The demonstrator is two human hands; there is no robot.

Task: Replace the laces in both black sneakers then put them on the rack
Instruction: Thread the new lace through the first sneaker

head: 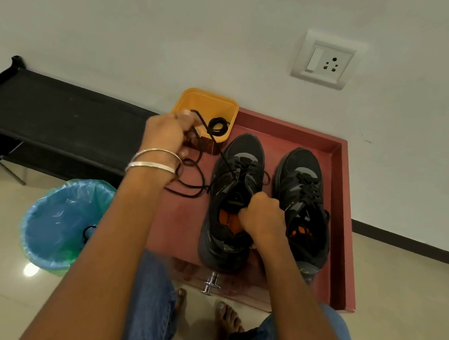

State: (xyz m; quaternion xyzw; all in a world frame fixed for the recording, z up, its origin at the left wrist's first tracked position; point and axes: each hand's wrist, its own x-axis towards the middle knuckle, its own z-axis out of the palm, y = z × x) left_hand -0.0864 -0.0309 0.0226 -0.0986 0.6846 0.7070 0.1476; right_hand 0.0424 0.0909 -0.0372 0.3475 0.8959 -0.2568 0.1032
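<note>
On the shallow red wooden tray [342, 206], the left hand [164, 134] pinches a thin black lace [195, 178] threading the left-side black mesh sneaker [231, 200], steadied at its collar by the curled right hand [261, 217]; next probably another eyelet.

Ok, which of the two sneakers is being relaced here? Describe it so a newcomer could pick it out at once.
Start at the red tray on the floor by the wall, where two black sneakers stand side by side. It is the left sneaker, nearest the yellow tub. Unlike the fully laced right sneaker, its tongue is exposed, the right hand grips its collar, and a loose black lace runs to the left hand.
</note>
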